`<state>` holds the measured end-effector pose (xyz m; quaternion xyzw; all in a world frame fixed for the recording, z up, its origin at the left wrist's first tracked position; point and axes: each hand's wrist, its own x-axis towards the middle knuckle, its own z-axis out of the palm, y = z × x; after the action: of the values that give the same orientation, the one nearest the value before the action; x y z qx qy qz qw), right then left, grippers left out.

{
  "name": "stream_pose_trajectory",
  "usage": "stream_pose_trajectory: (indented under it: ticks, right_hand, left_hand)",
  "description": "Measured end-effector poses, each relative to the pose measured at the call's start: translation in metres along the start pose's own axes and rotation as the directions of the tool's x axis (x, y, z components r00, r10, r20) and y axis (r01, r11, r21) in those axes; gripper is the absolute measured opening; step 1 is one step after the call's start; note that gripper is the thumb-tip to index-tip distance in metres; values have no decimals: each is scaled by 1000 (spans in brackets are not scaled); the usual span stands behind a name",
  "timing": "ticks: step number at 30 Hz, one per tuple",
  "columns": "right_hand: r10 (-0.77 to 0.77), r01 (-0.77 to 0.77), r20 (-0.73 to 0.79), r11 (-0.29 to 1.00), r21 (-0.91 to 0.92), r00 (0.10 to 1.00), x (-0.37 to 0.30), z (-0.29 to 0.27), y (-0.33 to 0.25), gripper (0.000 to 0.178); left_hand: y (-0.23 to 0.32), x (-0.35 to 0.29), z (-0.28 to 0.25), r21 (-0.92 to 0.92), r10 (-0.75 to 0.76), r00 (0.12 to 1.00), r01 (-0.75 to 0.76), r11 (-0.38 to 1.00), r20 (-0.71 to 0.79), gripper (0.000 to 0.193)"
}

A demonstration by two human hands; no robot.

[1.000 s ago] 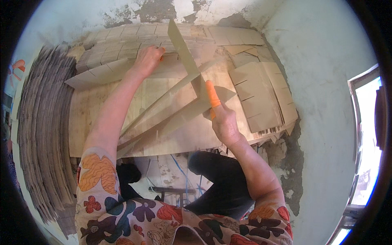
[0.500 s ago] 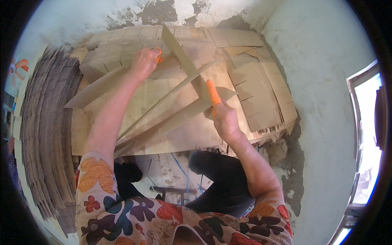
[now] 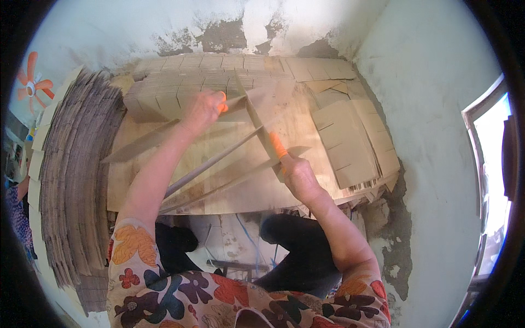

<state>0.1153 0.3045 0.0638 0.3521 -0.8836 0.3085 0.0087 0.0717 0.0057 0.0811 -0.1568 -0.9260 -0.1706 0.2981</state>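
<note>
Left hand (image 3: pixel 205 112): fingers closed on one strip (image 3: pixel 138 144); right hand (image 3: pixel 301 177): clasping one crosspiece (image 3: pixel 255 116); two nearer strips (image 3: pixel 213 161)

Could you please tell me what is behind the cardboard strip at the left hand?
Behind the cardboard strip is a long stack of slotted cardboard. The left hand covers part of the stack's front; that part cannot be seen.

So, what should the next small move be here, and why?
Probably the left hand should ease its cardboard strip across the crosswise strip: its end appears right by the far part of that piece, the right hand grips the nearer part, and two other strips meet it between or beside.
</note>
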Motion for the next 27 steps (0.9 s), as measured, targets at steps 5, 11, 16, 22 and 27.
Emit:
stream_pose_trajectory:
  ticks: [5, 11, 16, 22, 27]
  right_hand:
    - [17, -15, 13, 992, -128, 1000, -1, -12, -5, 72]
    - [-22, 61, 121, 944, -324, 992, -11, -15, 34, 66]
    - [39, 18, 235, 972, -234, 971, -7, -20, 51, 55]
    - [476, -511, -201, 840, -185, 856, -12, -76, 102, 40]
    - [475, -669, -476, 590, -452, 740, -53, -73, 191, 86]
  left_hand:
    - [3, -19, -15, -59, -91, 994, 95, 994, 67, 27]
    - [-7, -60, -8, -127, -206, 942, 246, 961, 264, 27]
    - [36, -102, -40, -131, -243, 970, 238, 962, -26, 33]
    - [90, -229, -138, 162, -235, 965, 252, 954, -119, 54]
    - [122, -351, -187, 277, -627, 770, 582, 765, 115, 64]
